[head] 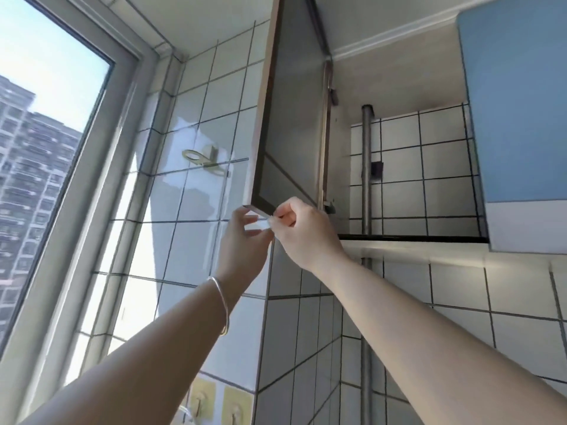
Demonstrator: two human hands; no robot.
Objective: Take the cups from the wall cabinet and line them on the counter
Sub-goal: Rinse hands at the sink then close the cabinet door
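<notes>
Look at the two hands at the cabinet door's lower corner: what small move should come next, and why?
Probably swing the cabinet door wider. Both the left hand and right hand pinch its bottom corner, it stands only partly open, and no cups show in the visible cabinet interior.

Open wall cabinet (399, 87), its dark bottom shelf (414, 239) edge-on from below, contents hidden from view.
</notes>
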